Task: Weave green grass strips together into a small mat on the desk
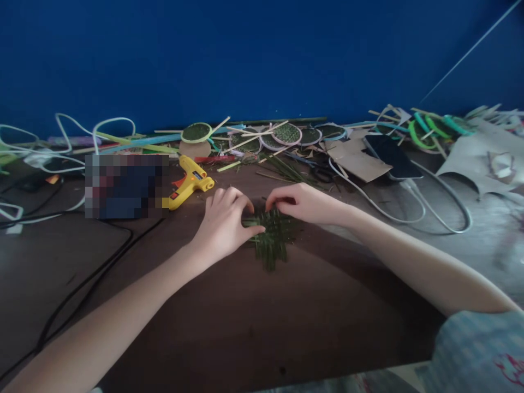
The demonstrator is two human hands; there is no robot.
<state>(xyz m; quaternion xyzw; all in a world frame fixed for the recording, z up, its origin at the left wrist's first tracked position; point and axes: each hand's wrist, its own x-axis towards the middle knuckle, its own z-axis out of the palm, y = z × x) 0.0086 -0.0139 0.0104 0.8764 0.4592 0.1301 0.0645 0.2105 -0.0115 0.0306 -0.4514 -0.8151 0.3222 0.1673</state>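
Observation:
A small woven mat of green leaf strips [271,240] lies flat on the dark table in front of me, with loose strip ends sticking out at its edges. My left hand [227,218] rests at its left side, the thumb on the weave and the index finger arched apart from it. At the upper right edge is my right hand [305,202], its fingers curled and pinched together at a green strip. The exact grip of those fingertips is partly hidden.
A yellow glue gun [190,183] lies to the left, beside a blurred-out patch. Behind are round woven discs [286,134], loose strips, scissors [321,173] and cardboard [358,155]. A phone [391,155] with a white cable sits at right; black cables [110,256] cross the left.

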